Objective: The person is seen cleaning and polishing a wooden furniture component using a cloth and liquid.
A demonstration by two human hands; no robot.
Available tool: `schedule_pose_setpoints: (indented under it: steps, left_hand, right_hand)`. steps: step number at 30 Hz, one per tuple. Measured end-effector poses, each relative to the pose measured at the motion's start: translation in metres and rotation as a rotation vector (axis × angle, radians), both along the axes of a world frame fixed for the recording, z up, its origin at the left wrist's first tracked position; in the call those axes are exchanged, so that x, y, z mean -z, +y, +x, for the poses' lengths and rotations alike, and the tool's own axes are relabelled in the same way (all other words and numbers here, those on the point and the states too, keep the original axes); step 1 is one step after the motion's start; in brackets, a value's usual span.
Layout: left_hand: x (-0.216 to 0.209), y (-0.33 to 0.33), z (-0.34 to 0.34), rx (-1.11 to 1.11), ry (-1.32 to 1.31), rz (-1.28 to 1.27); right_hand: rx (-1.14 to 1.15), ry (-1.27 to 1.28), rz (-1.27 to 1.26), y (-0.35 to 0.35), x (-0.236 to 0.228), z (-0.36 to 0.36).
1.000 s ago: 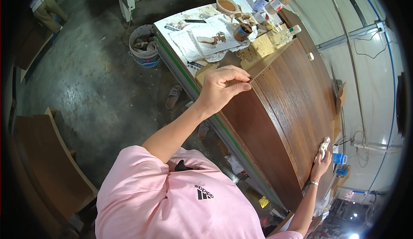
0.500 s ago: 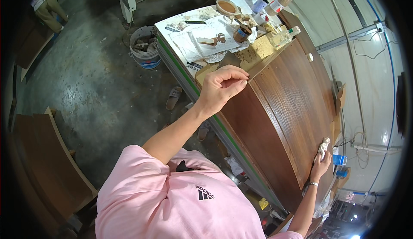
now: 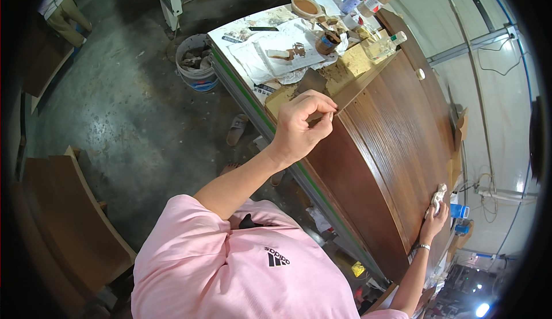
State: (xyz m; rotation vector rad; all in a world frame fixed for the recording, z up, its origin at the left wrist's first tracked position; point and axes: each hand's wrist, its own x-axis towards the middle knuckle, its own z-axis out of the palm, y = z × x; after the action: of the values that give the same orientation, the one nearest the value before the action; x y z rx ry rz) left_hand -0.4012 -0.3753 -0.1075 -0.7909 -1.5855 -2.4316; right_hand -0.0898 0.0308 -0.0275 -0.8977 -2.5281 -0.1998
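Note:
A dark brown wooden panel (image 3: 397,129) with visible grain lies on the workbench in front of me. My left hand (image 3: 305,125) is over the panel's left corner, thumb and fingertips pinched together beside the edge. Whatever sits between those fingertips is too small to make out. At the far right side of the panel, my right hand (image 3: 435,221) grips a crumpled whitish rag (image 3: 439,197) against the wood. A metal band circles that wrist.
Stained paper (image 3: 282,53), a brown-filled jar (image 3: 327,42), a tub of brown paste (image 3: 305,6) and clear bottles (image 3: 381,47) crowd the bench's far end. A bucket (image 3: 195,66) stands on the floor to the left. Curved brown panels (image 3: 75,215) are at lower left.
My left hand has shifted slightly down and to the right, still pinched. The right hand stays on the rag with little movement. The whole view has shifted a little.

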Motion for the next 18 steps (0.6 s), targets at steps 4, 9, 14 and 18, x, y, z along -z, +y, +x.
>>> schedule_pose_setpoints:
  steps: [4,9,14,18]
  left_hand:
    - [0.005,-0.011,-0.016,0.086,0.037,-0.088]
    - [0.015,-0.015,-0.040,0.145,-0.057,-0.025]
    - [-0.003,-0.018,-0.035,0.101,0.247,-0.114]
    - [-0.010,-0.019,-0.032,0.102,0.282,-0.108]
  right_hand:
    - [0.007,0.007,-0.015,0.003,0.001,0.006]
    - [0.021,0.007,-0.014,-0.003,-0.002,0.004]
    - [-0.016,0.021,-0.027,0.000,-0.001,0.003]
    - [-0.023,0.029,-0.031,0.001,-0.001,0.004]
